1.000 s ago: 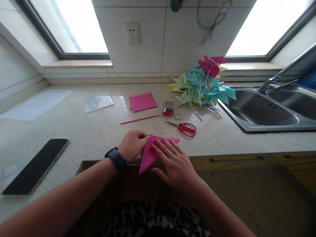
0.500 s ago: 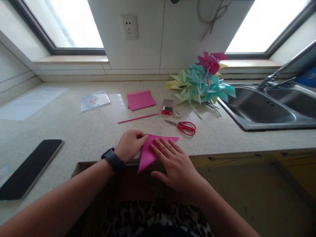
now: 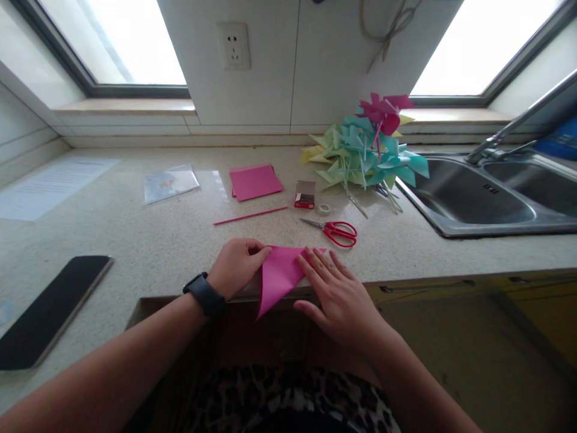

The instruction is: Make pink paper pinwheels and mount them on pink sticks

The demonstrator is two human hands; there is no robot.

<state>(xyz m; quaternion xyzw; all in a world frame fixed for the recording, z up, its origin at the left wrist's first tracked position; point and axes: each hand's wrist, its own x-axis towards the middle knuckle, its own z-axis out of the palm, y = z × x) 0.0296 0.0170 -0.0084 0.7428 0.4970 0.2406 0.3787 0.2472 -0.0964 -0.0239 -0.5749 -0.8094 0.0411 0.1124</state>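
A folded pink paper triangle (image 3: pixel 282 269) lies at the counter's front edge, one corner hanging over it. My left hand (image 3: pixel 238 264) pinches its upper left corner between thumb and fingers. My right hand (image 3: pixel 340 297) lies flat with fingers stretched out, its fingertips pressing on the paper's right part and covering some of it. Just beyond are red-handled scissors (image 3: pixel 338 233), a thin pink stick (image 3: pixel 250 216) and a stack of pink paper sheets (image 3: pixel 256 183).
A small open red box (image 3: pixel 305 195) and a tape roll (image 3: pixel 323 209) sit behind the scissors. Paper pinwheels (image 3: pixel 365 150) are heaped near the sink (image 3: pixel 469 204). At left are a phone (image 3: pixel 49 313), a clear packet (image 3: pixel 170 184) and a printed sheet (image 3: pixel 54 183).
My right hand has slid to the right along the folded paper, baring more of its middle. My left hand keeps its pinch at the corner.
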